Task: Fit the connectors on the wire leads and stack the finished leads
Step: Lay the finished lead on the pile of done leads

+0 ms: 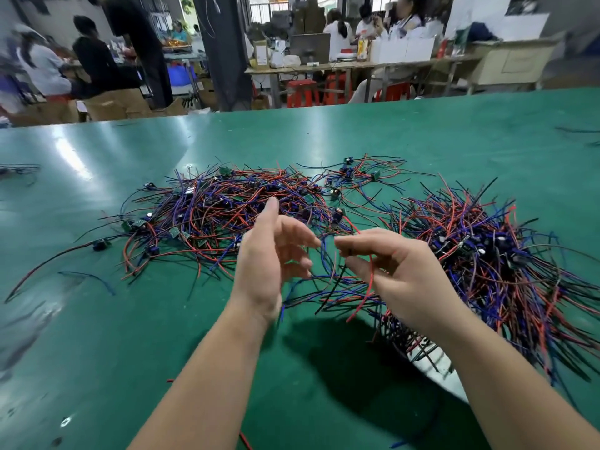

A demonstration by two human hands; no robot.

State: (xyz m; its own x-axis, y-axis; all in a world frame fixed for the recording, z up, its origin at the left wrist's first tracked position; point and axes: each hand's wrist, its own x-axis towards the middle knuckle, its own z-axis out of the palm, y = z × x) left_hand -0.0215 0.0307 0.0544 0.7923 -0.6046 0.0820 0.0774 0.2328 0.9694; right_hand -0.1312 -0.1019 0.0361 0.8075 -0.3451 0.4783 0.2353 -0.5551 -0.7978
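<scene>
- A green table [97, 319] carries two tangles of red, blue and black wire leads: a far pile [227, 209] and a right pile [487, 254].
- The right hand [399, 274] pinches a red lead [372, 274].
- The left hand [276, 251] is raised just beside it, fingers loosely curled; any grip is unclear.

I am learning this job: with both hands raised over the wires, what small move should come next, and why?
Probably bring the left hand across to take the red lead that the right hand pinches: the left fingers are relaxed close beside it and plainly grip nothing.
</scene>
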